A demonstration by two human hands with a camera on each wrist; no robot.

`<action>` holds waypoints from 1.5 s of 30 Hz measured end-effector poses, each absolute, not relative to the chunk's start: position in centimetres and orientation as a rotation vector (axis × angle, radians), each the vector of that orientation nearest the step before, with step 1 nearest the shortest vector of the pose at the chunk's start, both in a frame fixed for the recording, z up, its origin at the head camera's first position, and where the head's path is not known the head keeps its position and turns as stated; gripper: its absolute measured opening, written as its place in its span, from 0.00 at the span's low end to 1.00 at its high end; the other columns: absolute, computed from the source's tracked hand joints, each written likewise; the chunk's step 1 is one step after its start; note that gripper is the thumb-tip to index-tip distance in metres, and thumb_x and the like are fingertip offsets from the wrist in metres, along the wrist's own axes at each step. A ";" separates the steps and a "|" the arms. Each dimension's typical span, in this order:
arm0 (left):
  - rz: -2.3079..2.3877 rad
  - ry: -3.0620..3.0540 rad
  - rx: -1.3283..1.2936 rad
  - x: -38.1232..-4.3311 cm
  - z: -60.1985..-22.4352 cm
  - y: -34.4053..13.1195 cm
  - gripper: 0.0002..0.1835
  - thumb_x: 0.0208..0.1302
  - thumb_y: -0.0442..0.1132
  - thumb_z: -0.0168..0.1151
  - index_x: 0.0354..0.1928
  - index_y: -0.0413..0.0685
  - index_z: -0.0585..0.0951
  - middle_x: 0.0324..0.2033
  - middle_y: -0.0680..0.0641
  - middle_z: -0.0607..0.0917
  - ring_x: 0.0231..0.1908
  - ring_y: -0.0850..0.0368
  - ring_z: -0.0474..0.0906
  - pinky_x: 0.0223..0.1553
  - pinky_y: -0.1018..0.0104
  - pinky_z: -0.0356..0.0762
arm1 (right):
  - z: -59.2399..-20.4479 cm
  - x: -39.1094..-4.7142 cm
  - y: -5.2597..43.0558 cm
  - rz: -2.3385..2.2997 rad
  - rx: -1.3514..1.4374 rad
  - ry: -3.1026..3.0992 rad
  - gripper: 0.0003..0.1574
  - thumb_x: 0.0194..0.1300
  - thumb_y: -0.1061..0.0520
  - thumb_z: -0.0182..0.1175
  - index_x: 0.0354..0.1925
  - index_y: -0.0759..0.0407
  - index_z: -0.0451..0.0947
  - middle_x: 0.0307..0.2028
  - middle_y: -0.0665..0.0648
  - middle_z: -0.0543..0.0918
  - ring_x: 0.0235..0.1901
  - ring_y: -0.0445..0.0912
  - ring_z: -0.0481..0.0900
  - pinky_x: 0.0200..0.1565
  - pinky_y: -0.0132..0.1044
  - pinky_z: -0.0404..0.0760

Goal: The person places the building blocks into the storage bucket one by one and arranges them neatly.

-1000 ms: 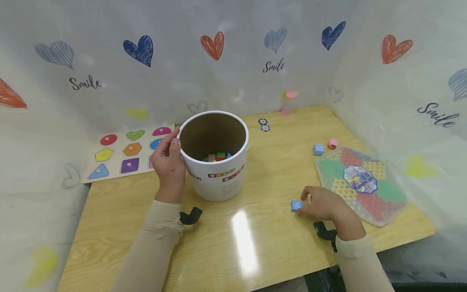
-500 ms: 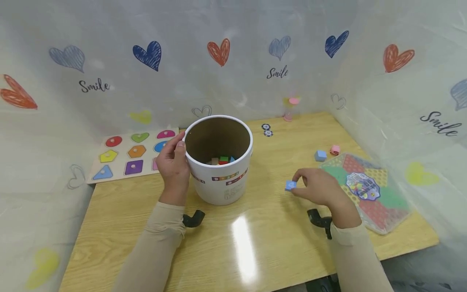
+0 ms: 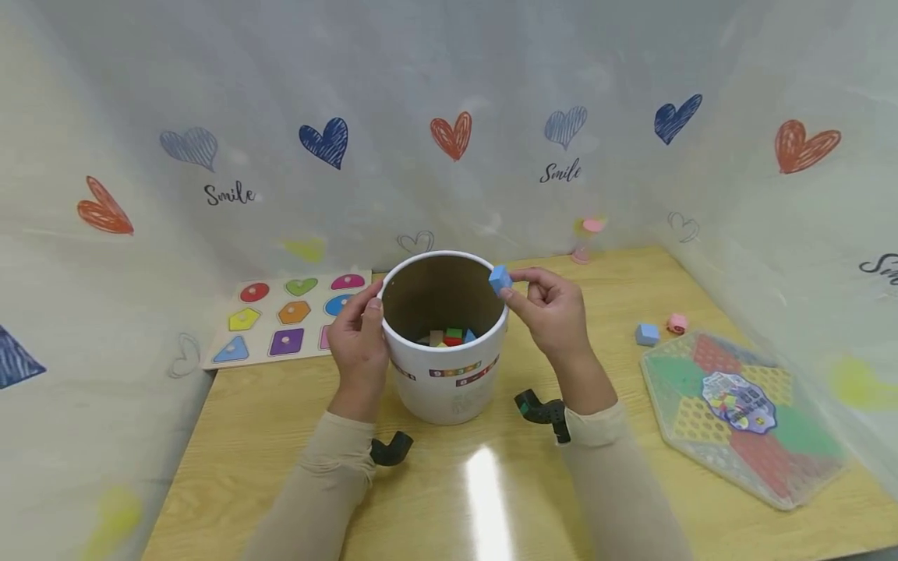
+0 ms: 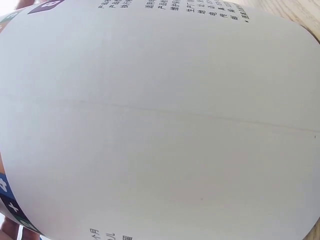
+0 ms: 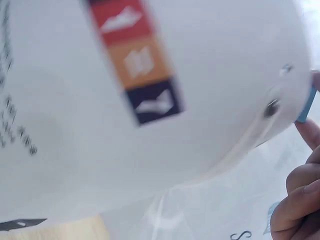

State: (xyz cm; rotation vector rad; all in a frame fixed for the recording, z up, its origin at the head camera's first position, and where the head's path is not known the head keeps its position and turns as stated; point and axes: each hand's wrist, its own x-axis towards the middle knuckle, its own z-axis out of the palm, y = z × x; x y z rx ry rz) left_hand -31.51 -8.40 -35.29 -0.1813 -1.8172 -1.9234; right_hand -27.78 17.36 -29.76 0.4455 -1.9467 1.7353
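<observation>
A white round bucket [image 3: 449, 382] with printed number strips stands on the table, several coloured blocks [image 3: 454, 335] lying at its bottom. My left hand [image 3: 359, 351] grips the bucket's left rim, thumb on the near side. Between thumb and fingertips my right hand [image 3: 557, 315] pinches a light blue block [image 3: 500, 279] at the bucket's right rim, above the opening. The right wrist view shows the same blue block [image 5: 306, 105] at its right edge, next to the bucket's wall. The white wall [image 4: 165, 120] fills most of the left wrist view.
A wooden shape puzzle board [image 3: 266, 347] lies at the back left. To the right are a blue cube [image 3: 648, 334], a small pink toy [image 3: 677, 323] and a hexagonal game board [image 3: 687, 425] in clear plastic. A pink sand timer [image 3: 581, 251] stands at the back.
My right hand has lifted the blue block off the table and carried it left to the bucket's rim. The left hand still grips the bucket. The head view has shifted.
</observation>
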 end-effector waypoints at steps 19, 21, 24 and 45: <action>-1.925 -1.792 -0.207 -31.3 -34.8 -7.9 0.17 0.69 0.44 0.53 0.55 0.49 0.80 0.50 0.52 0.82 0.53 0.56 0.75 0.52 0.55 0.77 | -30.3 -28.1 22.3 1.739 0.276 -1.706 0.14 0.56 0.65 0.66 0.40 0.75 0.80 0.09 0.50 0.58 0.08 0.40 0.49 0.13 0.28 0.56; -1.926 -1.786 -0.195 -31.5 -35.0 -8.0 0.17 0.68 0.46 0.53 0.55 0.51 0.81 0.50 0.53 0.82 0.52 0.56 0.76 0.52 0.58 0.77 | -30.5 -28.0 24.3 1.645 0.115 -1.796 0.16 0.58 0.59 0.67 0.41 0.71 0.81 0.09 0.50 0.58 0.08 0.41 0.49 0.12 0.29 0.57; -1.909 -1.785 -0.175 -31.5 -35.1 -8.0 0.17 0.68 0.48 0.54 0.54 0.54 0.81 0.49 0.55 0.82 0.52 0.57 0.76 0.51 0.63 0.78 | -31.4 -27.7 27.9 1.337 -0.251 -2.135 0.23 0.61 0.44 0.62 0.47 0.58 0.81 0.11 0.51 0.62 0.08 0.43 0.55 0.09 0.34 0.53; -1.936 -1.765 -0.177 -31.3 -35.2 -7.8 0.15 0.67 0.48 0.55 0.52 0.58 0.83 0.49 0.53 0.83 0.51 0.56 0.77 0.50 0.62 0.78 | -38.7 -28.3 39.1 0.585 -0.764 -3.134 0.41 0.62 0.38 0.51 0.46 0.78 0.72 0.32 0.69 0.76 0.26 0.55 0.73 0.22 0.43 0.73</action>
